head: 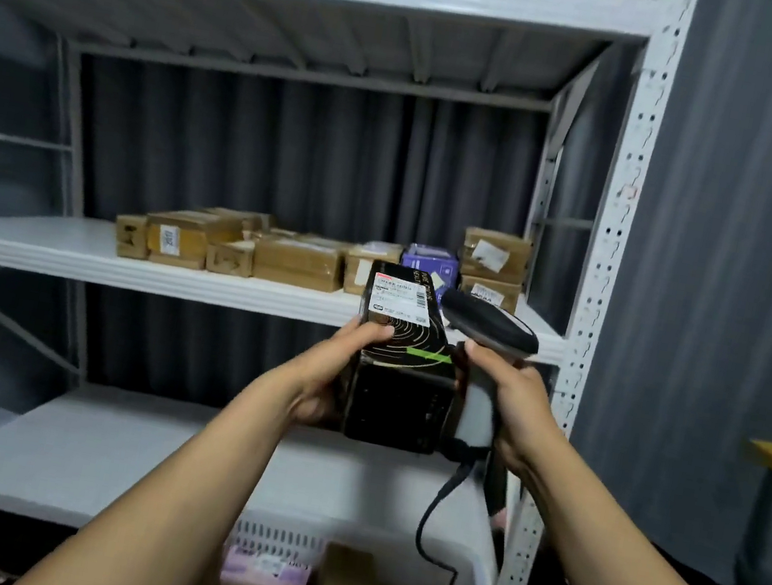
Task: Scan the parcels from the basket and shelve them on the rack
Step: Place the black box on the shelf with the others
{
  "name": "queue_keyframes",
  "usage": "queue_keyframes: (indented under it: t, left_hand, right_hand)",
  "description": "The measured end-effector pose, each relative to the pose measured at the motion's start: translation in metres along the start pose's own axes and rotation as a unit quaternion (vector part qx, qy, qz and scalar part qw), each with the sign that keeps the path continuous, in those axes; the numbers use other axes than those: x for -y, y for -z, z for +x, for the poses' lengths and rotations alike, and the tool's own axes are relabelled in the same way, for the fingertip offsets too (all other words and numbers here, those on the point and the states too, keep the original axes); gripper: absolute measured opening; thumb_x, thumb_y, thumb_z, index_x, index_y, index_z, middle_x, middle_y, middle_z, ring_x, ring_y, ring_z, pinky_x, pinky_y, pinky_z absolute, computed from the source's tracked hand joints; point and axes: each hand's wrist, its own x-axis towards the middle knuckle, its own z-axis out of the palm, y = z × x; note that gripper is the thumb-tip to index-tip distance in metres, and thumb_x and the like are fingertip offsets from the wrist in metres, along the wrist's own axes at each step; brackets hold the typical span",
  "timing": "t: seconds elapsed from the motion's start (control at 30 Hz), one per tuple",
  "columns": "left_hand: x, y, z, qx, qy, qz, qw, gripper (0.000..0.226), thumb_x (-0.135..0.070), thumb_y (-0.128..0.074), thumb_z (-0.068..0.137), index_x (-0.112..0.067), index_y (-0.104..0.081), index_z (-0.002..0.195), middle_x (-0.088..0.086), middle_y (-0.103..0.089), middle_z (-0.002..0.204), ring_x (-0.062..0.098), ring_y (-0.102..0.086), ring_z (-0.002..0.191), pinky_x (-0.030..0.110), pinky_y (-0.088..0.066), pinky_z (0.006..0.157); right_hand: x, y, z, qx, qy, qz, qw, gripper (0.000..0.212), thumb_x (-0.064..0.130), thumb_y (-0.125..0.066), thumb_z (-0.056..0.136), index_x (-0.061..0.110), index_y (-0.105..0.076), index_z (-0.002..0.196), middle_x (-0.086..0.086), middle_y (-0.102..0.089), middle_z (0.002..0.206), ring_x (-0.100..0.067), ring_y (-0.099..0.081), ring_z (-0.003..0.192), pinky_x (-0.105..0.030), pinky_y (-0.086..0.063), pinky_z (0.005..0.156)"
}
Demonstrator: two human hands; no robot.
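Left hand (334, 375) is gripping black parcel (400, 361) at frame center, label up. Right hand (515, 411) is clutching scanner (490, 330) just right of it. Basket (281, 538) is sitting bottom center.

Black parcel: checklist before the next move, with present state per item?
1. Left hand grips black parcel: ok.
2. Right hand grips scanner: ok.
3. Label faces up, not covered by fingers: ok.
4. Scan registered: cannot tell.
5. Bare room on middle shelf, left of brown parcels: ok.
6. Cable hangs free below right hand: ok.
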Motion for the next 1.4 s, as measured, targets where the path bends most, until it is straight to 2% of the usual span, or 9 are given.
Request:
queue_keyframes:
  t: [0.13,0.37,0.47,0.63,0.87,1.03,1.13,1.3,1.4]
  left_hand:
    - [-0.028,0.006,0.001,0.038,-0.05,0.023,0.998,0.057,-0.037,-0.07,0.079,-0.052,-0.044,0.128,-0.009,-0.067,0.118,0.014,-0.066,0.09,0.036,-0.054,0.07]
    - [-0.072,0.013,0.043,-0.023,-0.159,-0.038,0.986,0.059,-0.021,-0.064,0.087,-0.032,-0.043,0.141,-0.006,-0.065,0.125,0.01,-0.067,0.09,0.021,-0.051,0.054]
    - [-0.091,0.012,0.075,-0.04,-0.137,-0.042,0.989,0.079,-0.038,-0.076,0.067,-0.03,-0.044,0.14,0.001,-0.066,0.125,0.02,-0.066,0.094,0.032,-0.055,0.063]
    - [-0.116,0.012,0.142,-0.03,-0.126,-0.016,0.991,0.015,-0.033,-0.056,0.093,-0.019,-0.062,0.095,-0.005,-0.069,0.062,0.01,-0.063,0.052,0.026,-0.05,0.055]
    - [-0.138,0.016,0.216,-0.088,-0.106,-0.011,0.99,0.022,-0.031,-0.054,0.092,-0.017,-0.06,0.077,-0.006,-0.058,0.042,0.009,-0.056,0.036,0.019,-0.045,0.041]
    - [-0.148,0.012,0.248,-0.135,-0.135,-0.003,0.982,0.011,-0.021,-0.056,0.091,-0.017,-0.066,0.088,0.0,-0.065,0.069,0.015,-0.059,0.059,0.02,-0.047,0.047]
    - [-0.144,0.013,0.266,-0.189,-0.211,0.077,0.956,0.02,-0.025,-0.061,0.091,-0.02,-0.069,0.108,0.0,-0.07,0.102,0.013,-0.065,0.087,0.028,-0.055,0.076]
    - [-0.142,0.026,0.267,-0.067,-0.277,0.272,0.919,0.049,-0.036,-0.083,0.072,-0.036,-0.061,0.116,-0.01,-0.066,0.113,0.005,-0.064,0.102,0.028,-0.053,0.094]
    - [-0.145,0.033,0.271,-0.105,-0.297,0.38,0.869,0.051,-0.032,-0.085,0.069,-0.038,-0.061,0.113,-0.01,-0.062,0.12,0.006,-0.06,0.106,0.029,-0.049,0.097]
  right_hand:
    - [0.02,-0.018,0.023,0.004,0.047,-0.017,0.999,0.014,0.005,-0.068,0.085,0.006,-0.072,0.098,-0.008,-0.076,0.095,-0.022,-0.071,0.087,-0.032,-0.055,0.084]
    - [0.046,-0.041,0.081,0.009,0.077,-0.042,0.996,0.022,0.008,-0.071,0.083,0.004,-0.071,0.105,-0.012,-0.075,0.102,-0.027,-0.07,0.094,-0.037,-0.053,0.088]
    - [0.056,-0.041,0.11,-0.004,0.073,-0.06,0.996,0.026,0.009,-0.071,0.084,0.0,-0.069,0.108,-0.014,-0.074,0.099,-0.027,-0.07,0.087,-0.038,-0.055,0.08]
    - [0.065,-0.032,0.174,-0.02,0.097,-0.079,0.992,0.021,0.008,-0.07,0.085,0.001,-0.069,0.105,-0.015,-0.074,0.094,-0.022,-0.07,0.074,-0.028,-0.054,0.059]
    - [0.057,-0.009,0.255,-0.061,0.123,-0.193,0.972,0.024,0.021,-0.076,0.079,0.011,-0.073,0.1,-0.005,-0.076,0.091,-0.025,-0.071,0.087,-0.043,-0.056,0.084]
    - [0.059,0.001,0.278,-0.088,0.142,-0.242,0.956,0.016,0.023,-0.077,0.077,0.02,-0.073,0.092,0.0,-0.074,0.09,-0.018,-0.066,0.087,-0.038,-0.052,0.084]
    - [0.06,0.002,0.285,-0.089,0.145,-0.25,0.953,0.014,0.022,-0.076,0.079,0.023,-0.071,0.092,0.001,-0.073,0.091,-0.016,-0.066,0.087,-0.03,-0.052,0.074]
    - [0.057,0.007,0.297,-0.096,0.137,-0.275,0.947,0.015,0.019,-0.073,0.082,0.018,-0.072,0.098,-0.002,-0.074,0.09,-0.017,-0.069,0.083,-0.028,-0.053,0.068]
    - [0.057,0.011,0.304,-0.107,0.125,-0.286,0.944,0.019,0.022,-0.075,0.08,0.017,-0.073,0.099,-0.001,-0.075,0.088,-0.018,-0.07,0.084,-0.032,-0.056,0.073]
